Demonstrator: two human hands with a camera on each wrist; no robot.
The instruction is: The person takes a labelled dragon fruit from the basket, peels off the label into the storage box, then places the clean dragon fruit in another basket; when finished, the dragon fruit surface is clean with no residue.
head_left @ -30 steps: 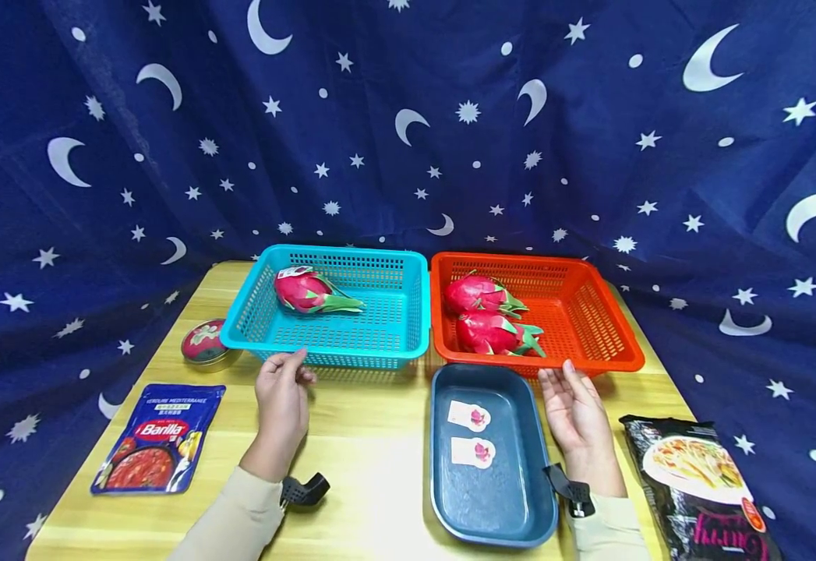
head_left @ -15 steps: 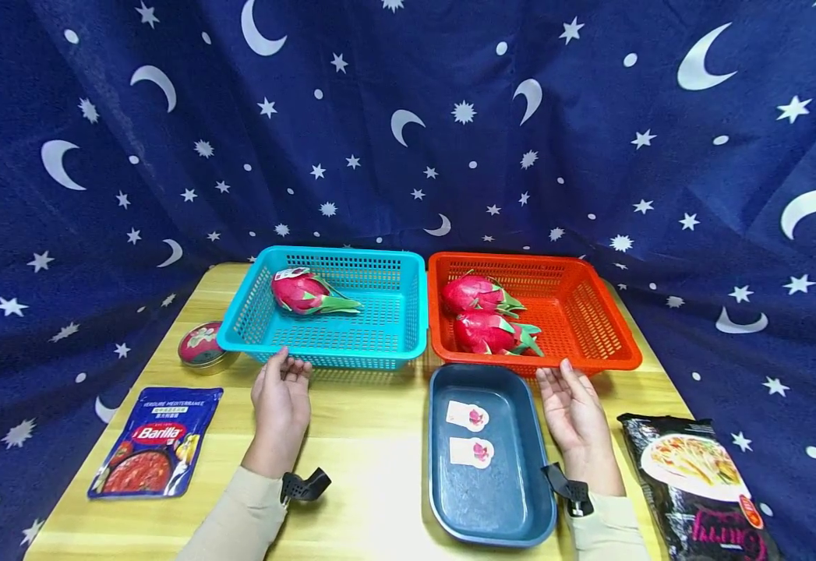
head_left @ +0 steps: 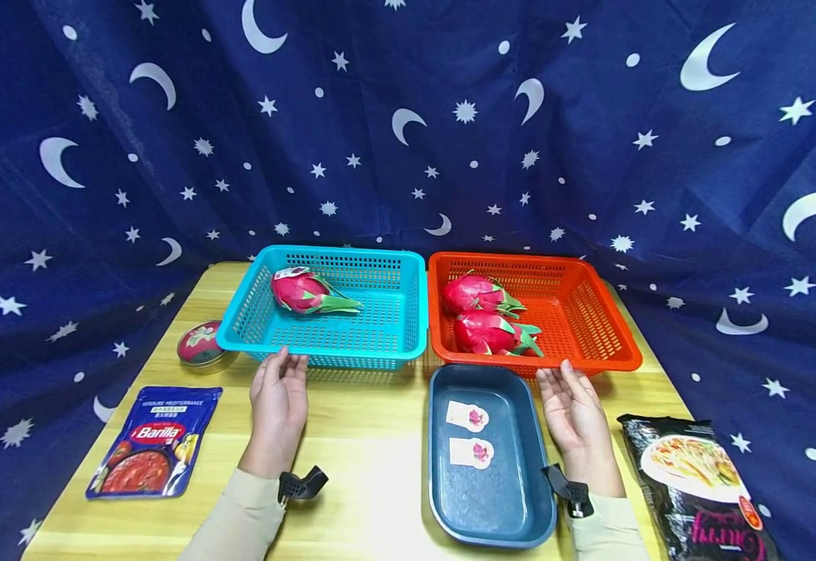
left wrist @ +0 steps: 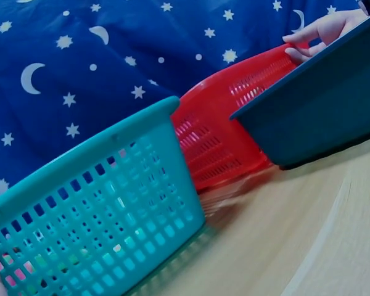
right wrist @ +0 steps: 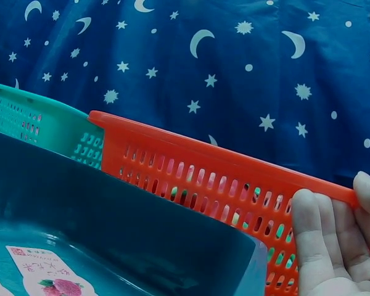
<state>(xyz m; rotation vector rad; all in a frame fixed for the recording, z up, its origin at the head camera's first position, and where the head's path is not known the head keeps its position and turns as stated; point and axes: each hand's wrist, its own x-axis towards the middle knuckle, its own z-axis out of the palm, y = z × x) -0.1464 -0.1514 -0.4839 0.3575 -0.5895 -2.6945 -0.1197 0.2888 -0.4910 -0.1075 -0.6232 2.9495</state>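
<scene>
Evidently both hands pinch near rims – the left hand [head_left: 279, 405] on the turquoise basket [head_left: 384, 309] at eleven o'clock, the right hand [head_left: 576, 409] on the red basket [head_left: 565, 313] at one – perhaps to steady them as a pair. One dragon fruit [head_left: 301, 294] lies at the turquoise basket's ten; two dragon fruits [head_left: 485, 333] share the red basket's nine. Labels [head_left: 471, 452] lie flat in the blue tray [head_left: 488, 506], probably for easy reach.

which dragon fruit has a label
The dragon fruit alone in the turquoise basket, with a white label; the two fruits in the red basket show none.
</scene>
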